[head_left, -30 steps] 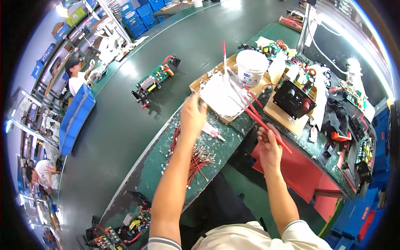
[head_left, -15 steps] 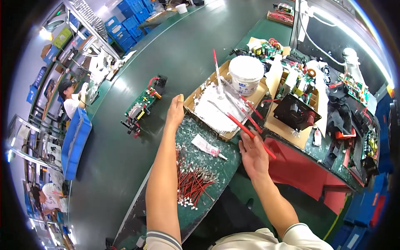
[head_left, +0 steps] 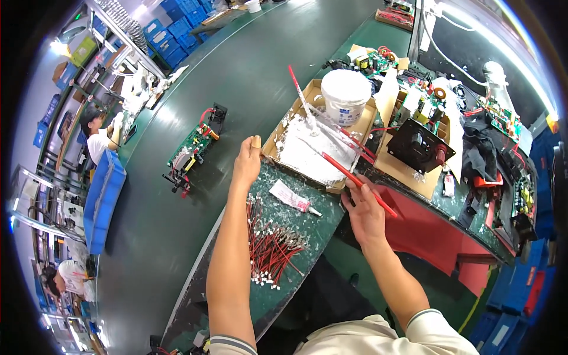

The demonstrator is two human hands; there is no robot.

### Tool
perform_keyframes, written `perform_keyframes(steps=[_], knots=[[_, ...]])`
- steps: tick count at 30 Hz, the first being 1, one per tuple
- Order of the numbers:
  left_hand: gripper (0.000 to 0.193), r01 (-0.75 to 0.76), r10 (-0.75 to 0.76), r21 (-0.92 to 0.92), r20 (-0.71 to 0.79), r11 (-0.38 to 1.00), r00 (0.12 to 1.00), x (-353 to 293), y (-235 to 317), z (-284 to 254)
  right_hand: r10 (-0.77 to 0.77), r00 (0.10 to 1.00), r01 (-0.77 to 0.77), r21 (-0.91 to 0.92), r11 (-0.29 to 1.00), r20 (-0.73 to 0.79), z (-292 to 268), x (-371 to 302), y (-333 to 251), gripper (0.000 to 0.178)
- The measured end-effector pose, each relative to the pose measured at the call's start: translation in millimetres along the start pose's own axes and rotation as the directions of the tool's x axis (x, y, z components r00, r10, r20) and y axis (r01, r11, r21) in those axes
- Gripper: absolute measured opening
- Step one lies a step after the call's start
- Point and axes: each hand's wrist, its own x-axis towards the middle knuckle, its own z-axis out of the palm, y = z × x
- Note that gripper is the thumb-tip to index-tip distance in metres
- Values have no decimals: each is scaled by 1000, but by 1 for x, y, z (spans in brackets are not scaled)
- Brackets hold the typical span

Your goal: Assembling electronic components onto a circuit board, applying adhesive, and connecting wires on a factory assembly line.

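My right hand [head_left: 367,216] is closed around a long red stick [head_left: 378,201], whose far end reaches over a shallow cardboard tray [head_left: 284,163]. White paste [head_left: 305,157] covers much of the tray's bottom. Inside it a paste-smeared brush-like tool with a red handle [head_left: 294,78] leans up, and more red-handled sticks [head_left: 361,151] lie across the right side. A white lidded bucket [head_left: 346,97] stands at the tray's back. Beside the tray's left corner is my left hand [head_left: 246,163], its fingers curled together; what they hold, if anything, is hidden.
A white tube [head_left: 293,197] and a pile of red wires with white connectors [head_left: 275,248] lie before the tray. A circuit board assembly [head_left: 195,151] sits on the dark green surface to the left. More boards [head_left: 423,118] crowd the right. A blue bin [head_left: 105,201] and co-workers [head_left: 97,133] are beyond.
The view has shifted slightly. My right hand, with the red stick, sits a little farther right against the tray. The circuit board assembly appears slightly farther left. My left hand stays by the tray's corner.
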Motion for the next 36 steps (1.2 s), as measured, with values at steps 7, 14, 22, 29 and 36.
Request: perform_keyframes(steps=[7, 14, 22, 29, 36], knots=[[58, 32, -33, -14, -20, 999, 999, -7, -4, -5, -1, 1000, 2, -73, 997, 16, 14, -11, -3, 35], [68, 176, -171, -151, 47, 973, 984, -22, 8, -14, 0, 999, 2, -41, 999, 50, 15, -18, 8, 35], [52, -116, 105, -81, -128, 990, 986, -95, 57, -30, -187, 974, 206, -164, 965, 125, -10, -25, -17, 28], [24, -257, 225, -153, -195, 954, 955, -281, 85, -28, -344, 936, 332, -521, 786, 78, -15, -34, -42, 24], [19, 20, -29, -49, -195, 999, 980, -433, 36, -59, -347, 918, 387, -638, 666, 195, -15, -31, -58, 20]])
